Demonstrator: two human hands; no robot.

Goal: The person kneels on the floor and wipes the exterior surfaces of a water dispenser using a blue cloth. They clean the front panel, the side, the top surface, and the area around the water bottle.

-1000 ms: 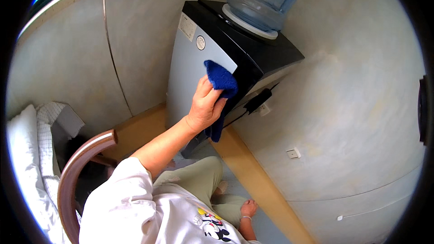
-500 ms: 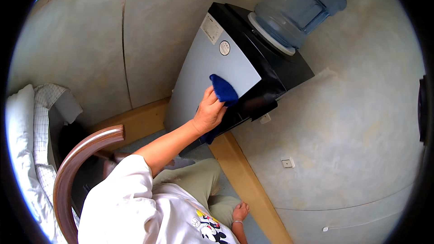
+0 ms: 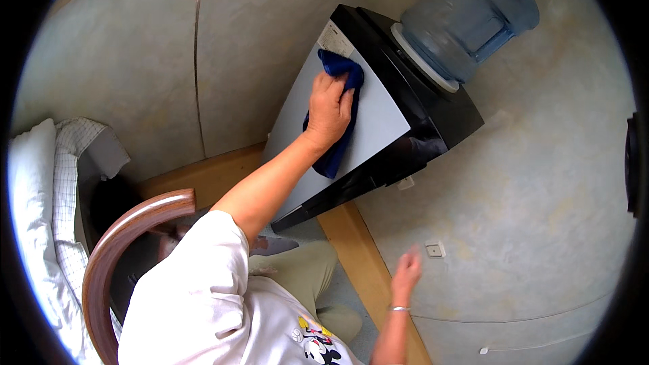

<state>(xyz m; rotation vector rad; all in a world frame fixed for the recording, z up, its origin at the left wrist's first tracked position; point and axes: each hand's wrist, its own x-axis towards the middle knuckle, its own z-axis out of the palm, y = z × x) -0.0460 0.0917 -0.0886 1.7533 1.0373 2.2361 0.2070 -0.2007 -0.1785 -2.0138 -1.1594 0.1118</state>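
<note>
Our left grip [image 3: 329,111] holds blue cloth [image 3: 342,145] against the grey panel [image 3: 380,111]. Before the mottled wall [image 3: 527,182], we can't judge our blurred right grip [image 3: 407,272].

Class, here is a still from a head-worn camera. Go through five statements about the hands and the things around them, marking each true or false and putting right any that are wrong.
1. The left hand holds a dark blue cloth at the silver panel. True.
2. A translucent blue water bottle sits on top of the water dispenser. True.
3. The right hand grips the water bottle. False: it is apart from it, lower in the picture.
4. A bracelet circles the right wrist. True.
5. The curved wooden rail is right of the water dispenser. False: it is on the left.
</note>
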